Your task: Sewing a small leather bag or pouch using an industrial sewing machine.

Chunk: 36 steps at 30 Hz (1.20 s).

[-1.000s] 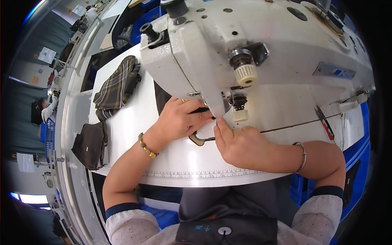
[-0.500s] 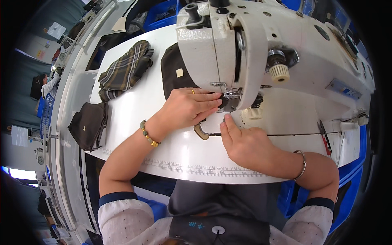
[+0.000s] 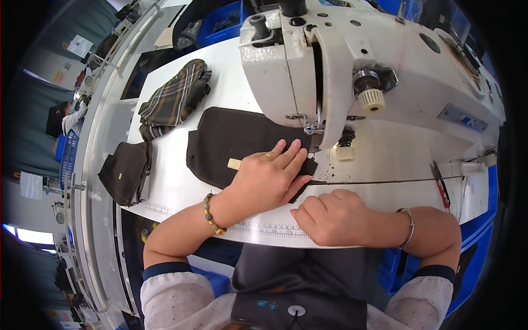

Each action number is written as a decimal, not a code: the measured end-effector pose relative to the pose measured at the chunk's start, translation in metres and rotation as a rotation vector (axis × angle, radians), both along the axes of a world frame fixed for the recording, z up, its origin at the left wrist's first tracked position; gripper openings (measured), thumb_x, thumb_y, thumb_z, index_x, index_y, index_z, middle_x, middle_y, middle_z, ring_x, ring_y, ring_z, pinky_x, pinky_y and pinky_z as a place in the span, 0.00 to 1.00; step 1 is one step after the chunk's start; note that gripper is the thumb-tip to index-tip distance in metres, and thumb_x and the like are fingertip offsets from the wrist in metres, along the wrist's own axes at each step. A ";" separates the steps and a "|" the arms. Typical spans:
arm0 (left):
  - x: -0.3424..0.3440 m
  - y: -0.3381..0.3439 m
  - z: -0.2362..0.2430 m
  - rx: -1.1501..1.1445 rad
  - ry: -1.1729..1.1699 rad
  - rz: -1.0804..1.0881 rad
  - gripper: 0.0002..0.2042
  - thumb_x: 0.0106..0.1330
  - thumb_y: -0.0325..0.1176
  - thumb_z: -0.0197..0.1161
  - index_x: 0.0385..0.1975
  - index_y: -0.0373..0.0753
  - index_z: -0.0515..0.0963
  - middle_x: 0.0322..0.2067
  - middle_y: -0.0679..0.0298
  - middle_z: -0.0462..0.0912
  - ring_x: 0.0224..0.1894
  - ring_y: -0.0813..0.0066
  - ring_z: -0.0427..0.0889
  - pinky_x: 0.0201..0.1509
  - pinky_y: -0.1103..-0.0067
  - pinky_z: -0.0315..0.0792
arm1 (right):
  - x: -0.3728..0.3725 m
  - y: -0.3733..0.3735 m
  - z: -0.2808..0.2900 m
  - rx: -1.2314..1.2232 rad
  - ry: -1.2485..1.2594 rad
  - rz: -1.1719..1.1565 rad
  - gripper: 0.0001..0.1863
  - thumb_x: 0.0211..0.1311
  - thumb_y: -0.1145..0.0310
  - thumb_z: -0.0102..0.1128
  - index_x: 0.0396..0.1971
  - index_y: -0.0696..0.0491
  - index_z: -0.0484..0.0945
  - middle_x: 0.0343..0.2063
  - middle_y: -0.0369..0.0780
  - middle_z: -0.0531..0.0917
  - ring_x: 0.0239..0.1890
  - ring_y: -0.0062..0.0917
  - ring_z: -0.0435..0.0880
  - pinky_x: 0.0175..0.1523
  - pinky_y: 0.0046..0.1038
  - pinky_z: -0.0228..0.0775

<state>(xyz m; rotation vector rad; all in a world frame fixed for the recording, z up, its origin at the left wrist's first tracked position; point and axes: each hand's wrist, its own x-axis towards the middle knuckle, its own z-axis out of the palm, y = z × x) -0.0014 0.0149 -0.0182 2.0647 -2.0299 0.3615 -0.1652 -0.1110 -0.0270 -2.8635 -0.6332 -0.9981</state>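
Note:
My left hand (image 3: 272, 173) lies on a dark brown fabric piece (image 3: 217, 140), fingers stretched out at the edge beside the needle and presser foot (image 3: 313, 128) of the white sewing machine (image 3: 407, 93). A pale label (image 3: 233, 163) shows on the fabric. My right hand (image 3: 333, 217) rests on the white table (image 3: 269, 235) just right of the fabric, fingers curled; whether they hold anything is hidden.
Folded plaid fabric (image 3: 173, 96) and a stack of brown pieces (image 3: 124, 173) lie at left. Red-handled snips (image 3: 440, 185) lie at right. Blue bins (image 3: 220, 25) stand beyond the table. A co-worker (image 3: 71, 118) sits at the far left.
The dark fabric has come out from behind the machine head toward the front left, under my left hand. My right hand has moved down from near the needle and curled its fingers.

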 end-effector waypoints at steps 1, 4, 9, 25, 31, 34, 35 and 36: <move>-0.001 -0.001 0.000 -0.008 -0.004 0.005 0.20 0.63 0.44 0.68 0.49 0.36 0.82 0.49 0.55 0.86 0.48 0.59 0.87 0.42 0.73 0.82 | 0.000 -0.001 0.000 -0.002 0.007 0.007 0.08 0.40 0.68 0.60 0.15 0.48 0.69 0.15 0.31 0.65 0.15 0.17 0.69 0.19 0.22 0.57; 0.000 -0.005 0.000 -0.042 -0.009 0.008 0.21 0.63 0.44 0.68 0.49 0.36 0.82 0.49 0.55 0.86 0.48 0.58 0.87 0.42 0.74 0.82 | -0.001 -0.004 0.000 0.002 0.069 0.019 0.08 0.46 0.68 0.64 0.17 0.49 0.73 0.16 0.30 0.66 0.15 0.17 0.70 0.19 0.22 0.58; 0.001 -0.007 0.002 -0.059 0.017 0.020 0.21 0.62 0.46 0.68 0.49 0.37 0.82 0.49 0.56 0.86 0.47 0.58 0.88 0.42 0.74 0.82 | 0.002 -0.007 -0.003 0.016 0.119 0.004 0.09 0.51 0.68 0.68 0.19 0.50 0.76 0.17 0.31 0.67 0.16 0.17 0.71 0.19 0.22 0.61; 0.013 0.027 -0.002 -0.076 0.173 0.063 0.09 0.60 0.33 0.70 0.38 0.40 0.85 0.45 0.63 0.88 0.47 0.67 0.88 0.43 0.76 0.82 | 0.011 -0.020 0.015 0.402 0.372 -0.377 0.17 0.64 0.52 0.64 0.30 0.51 0.74 0.14 0.35 0.76 0.15 0.31 0.78 0.21 0.33 0.68; -0.044 0.053 0.010 -0.320 0.079 -0.096 0.09 0.56 0.29 0.73 0.36 0.38 0.85 0.40 0.61 0.88 0.41 0.68 0.88 0.42 0.77 0.82 | -0.014 0.008 0.012 1.324 0.537 -0.217 0.23 0.65 0.67 0.64 0.59 0.53 0.70 0.34 0.41 0.85 0.31 0.20 0.83 0.35 0.31 0.73; -0.085 0.054 0.021 -0.292 0.174 -0.161 0.11 0.53 0.31 0.76 0.35 0.38 0.85 0.36 0.61 0.88 0.42 0.64 0.88 0.46 0.71 0.81 | -0.032 0.034 0.007 1.296 0.301 -0.227 0.25 0.64 0.72 0.62 0.61 0.52 0.71 0.43 0.41 0.87 0.40 0.23 0.85 0.48 0.29 0.75; -0.098 0.058 0.026 -0.280 0.287 -0.176 0.11 0.53 0.31 0.77 0.35 0.39 0.86 0.36 0.62 0.88 0.42 0.63 0.88 0.47 0.71 0.81 | -0.051 0.033 0.009 1.257 0.286 -0.205 0.22 0.62 0.73 0.62 0.57 0.53 0.73 0.44 0.42 0.86 0.43 0.31 0.85 0.50 0.32 0.75; -0.107 0.062 0.033 -0.281 0.392 -0.214 0.12 0.55 0.35 0.76 0.35 0.37 0.85 0.36 0.61 0.89 0.42 0.62 0.88 0.47 0.71 0.81 | -0.072 0.034 0.013 1.290 0.400 -0.257 0.20 0.61 0.75 0.61 0.54 0.53 0.76 0.45 0.43 0.86 0.46 0.39 0.86 0.52 0.35 0.75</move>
